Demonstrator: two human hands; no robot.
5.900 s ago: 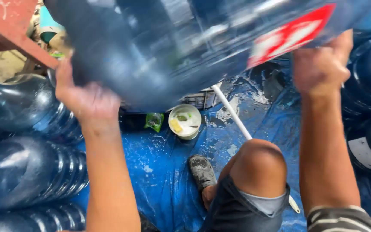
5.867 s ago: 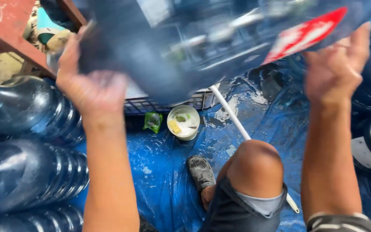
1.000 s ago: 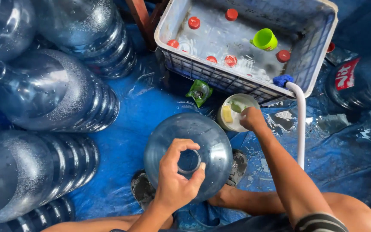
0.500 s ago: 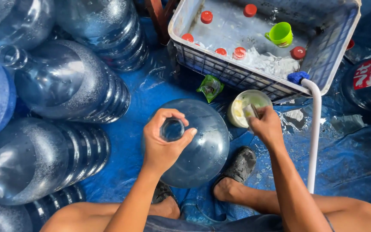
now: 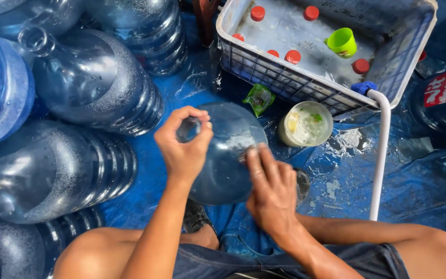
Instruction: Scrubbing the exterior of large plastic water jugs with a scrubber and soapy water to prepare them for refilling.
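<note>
A large clear blue water jug (image 5: 228,139) stands upright between my knees on the blue tarp. My left hand (image 5: 181,147) is wrapped around the jug's neck at its open mouth. My right hand (image 5: 272,191) presses flat against the jug's right shoulder, fingers together; whether it holds something small under the fingers I cannot tell. A round white tub (image 5: 305,124) with soapy liquid and a bit of green in it sits just right of the jug.
Several empty blue jugs (image 5: 89,88) lie stacked on their sides at left. A white wire-sided crate (image 5: 285,75) at top holds red caps and a green cup (image 5: 341,42). A white pipe (image 5: 380,155) runs down at right. A green sachet (image 5: 258,98) lies by the crate.
My right hand has left the white tub and come onto the jug's shoulder. My left hand stays on the neck. Seconds earlier both hands held a jug overhead.
</note>
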